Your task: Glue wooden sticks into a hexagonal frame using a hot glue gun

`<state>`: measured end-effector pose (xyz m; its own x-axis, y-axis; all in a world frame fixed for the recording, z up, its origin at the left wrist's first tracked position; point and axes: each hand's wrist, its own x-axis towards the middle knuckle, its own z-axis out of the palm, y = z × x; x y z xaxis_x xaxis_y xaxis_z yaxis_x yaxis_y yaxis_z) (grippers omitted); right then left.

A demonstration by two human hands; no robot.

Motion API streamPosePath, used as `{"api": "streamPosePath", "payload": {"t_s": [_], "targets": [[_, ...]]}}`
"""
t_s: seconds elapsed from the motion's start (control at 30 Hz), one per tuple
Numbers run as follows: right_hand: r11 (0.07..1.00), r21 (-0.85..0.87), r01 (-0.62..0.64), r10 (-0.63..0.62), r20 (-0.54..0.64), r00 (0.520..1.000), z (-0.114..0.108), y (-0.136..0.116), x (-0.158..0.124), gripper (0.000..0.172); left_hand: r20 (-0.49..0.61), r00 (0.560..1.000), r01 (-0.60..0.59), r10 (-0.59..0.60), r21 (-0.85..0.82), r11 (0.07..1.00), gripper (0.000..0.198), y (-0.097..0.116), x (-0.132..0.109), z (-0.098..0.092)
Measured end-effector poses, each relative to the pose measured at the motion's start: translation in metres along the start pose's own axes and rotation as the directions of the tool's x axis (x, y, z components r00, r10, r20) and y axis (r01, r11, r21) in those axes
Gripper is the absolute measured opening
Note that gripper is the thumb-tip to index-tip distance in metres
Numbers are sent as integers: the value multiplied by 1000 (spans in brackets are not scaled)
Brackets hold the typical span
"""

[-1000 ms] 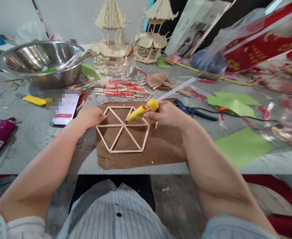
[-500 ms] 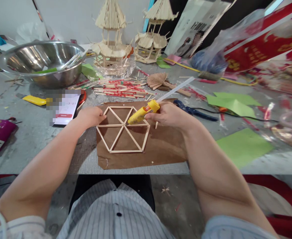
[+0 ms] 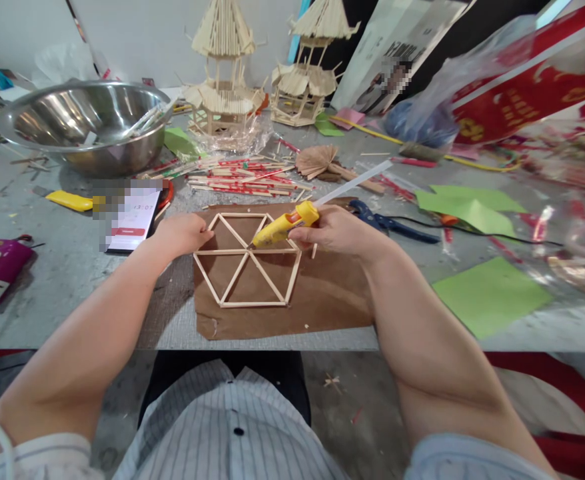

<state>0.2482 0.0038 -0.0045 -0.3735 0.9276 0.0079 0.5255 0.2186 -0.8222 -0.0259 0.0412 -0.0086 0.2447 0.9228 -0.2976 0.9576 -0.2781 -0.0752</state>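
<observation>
A six-sided frame of thin wooden sticks (image 3: 252, 305), with spokes meeting at its middle, lies flat on a piece of brown paper (image 3: 332, 293). My left hand (image 3: 185, 235) is closed at the frame's upper left side, its fingertips pinching the stick there. In my right hand (image 3: 340, 230) is a yellow hot glue gun (image 3: 285, 225), a clear glue stick (image 3: 355, 182) poking out of its back. The gun's nozzle points down at the centre where the spokes cross. My palm hides the gun's handle and trigger.
Behind the frame lies a pile of red-and-white sticks (image 3: 245, 180). Two stick pagodas (image 3: 222, 100) stand farther back. To the left are a steel basin (image 3: 87, 157), a phone (image 3: 132, 217) and a yellow cutter (image 3: 70, 201). Blue-handled pliers (image 3: 407, 230) and green paper (image 3: 492, 297) lie right.
The glue gun's nozzle has shifted slightly left and down onto the frame's centre. My left hand stays where it was.
</observation>
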Motion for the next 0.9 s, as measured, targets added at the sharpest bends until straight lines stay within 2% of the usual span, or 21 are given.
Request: {"api": "streamPosePath", "payload": {"t_s": [0.13, 0.33, 0.73, 0.9], "targets": [[1000, 20, 13, -14, 58, 998, 1, 0, 0, 32, -13, 1000, 3, -3, -6, 1000, 51, 0, 1, 1], [992, 80, -99, 86, 157, 984, 1, -2, -2, 30, -20, 1000, 2, -2, 6, 1000, 50, -1, 2, 3], [998, 63, 13, -17, 63, 998, -4, -1, -2, 34, -9, 1000, 21, -21, -1, 1000, 48, 0, 0, 1], [998, -35, 50, -51, -11, 999, -3, -1, -2, 36, -16, 1000, 19, -19, -2, 1000, 48, 0, 1, 2]]}}
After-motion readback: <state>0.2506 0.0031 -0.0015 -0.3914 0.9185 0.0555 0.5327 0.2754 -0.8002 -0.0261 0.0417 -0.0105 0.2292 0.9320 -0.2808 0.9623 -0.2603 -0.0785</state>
